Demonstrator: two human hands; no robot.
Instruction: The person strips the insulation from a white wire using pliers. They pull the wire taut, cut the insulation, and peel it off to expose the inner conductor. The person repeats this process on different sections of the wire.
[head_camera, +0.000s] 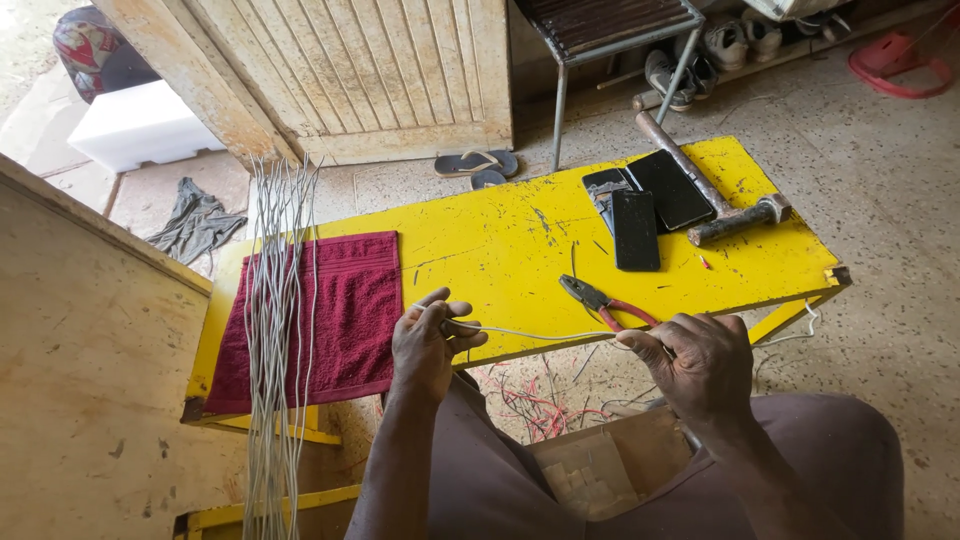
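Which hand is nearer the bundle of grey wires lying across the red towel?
Left. The left hand pinches one wire end just right of the towel, close to the wire bundle. The right hand is far off, beyond the pliers.

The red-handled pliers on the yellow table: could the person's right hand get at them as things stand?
Probably yes. The red-handled pliers lie at the near edge of the yellow table, just beside the right hand, with nothing between. But that hand is pinching a thin pale wire, so it isn't free.
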